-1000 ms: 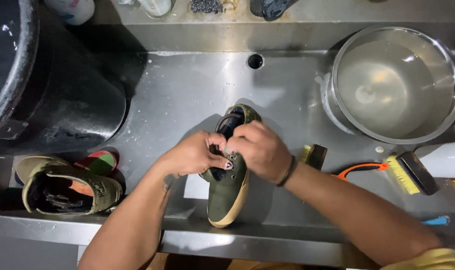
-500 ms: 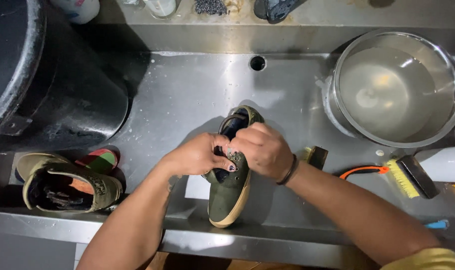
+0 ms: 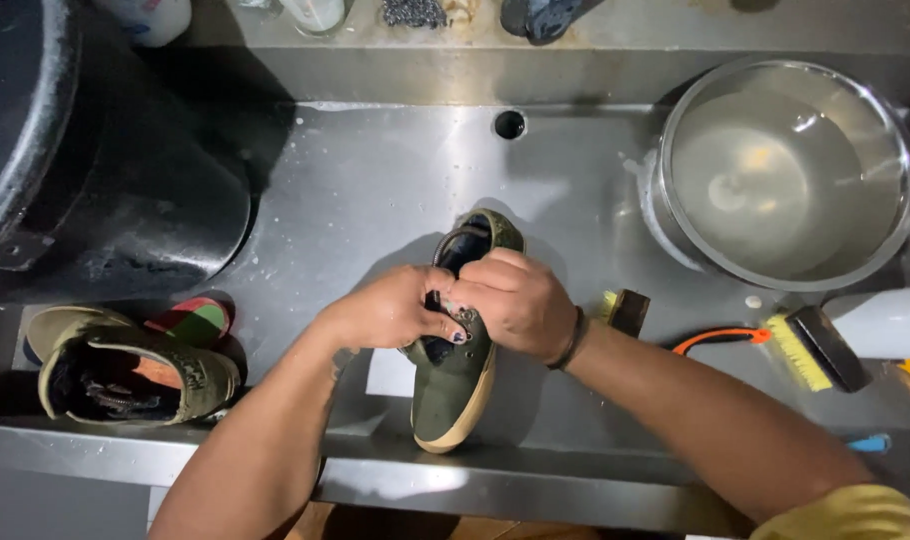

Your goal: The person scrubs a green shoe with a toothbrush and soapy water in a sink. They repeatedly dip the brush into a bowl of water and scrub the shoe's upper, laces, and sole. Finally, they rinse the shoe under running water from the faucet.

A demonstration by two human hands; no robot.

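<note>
**Olive shoe gripped over a steel sink**

Olive canvas with a tan sole: the shoe (image 3: 453,385) lies in the middle of the wet steel sink (image 3: 375,190), toe pointing toward the near rim and heel toward the drain hole (image 3: 509,124). Both hands meet over its laced middle. The left hand (image 3: 390,312) is curled closed against the shoe's left side, fingertips pressed at the eyelets. The right hand (image 3: 515,300) is closed over the top and right side of the shoe, gripping it; a dark band sits on that wrist.

To the left, a second shoe (image 3: 135,375) of the same olive colour rests on its side on the counter, with a striped insole (image 3: 190,320) just behind it. A large black tub (image 3: 115,190) stands further back on the left. On the right, a steel bowl (image 3: 785,170) holds cloudy water. Near the right forearm lie a small brush (image 3: 625,310) and a yellow-bristled brush (image 3: 815,348) with an orange loop, well apart from the shoe.
</note>
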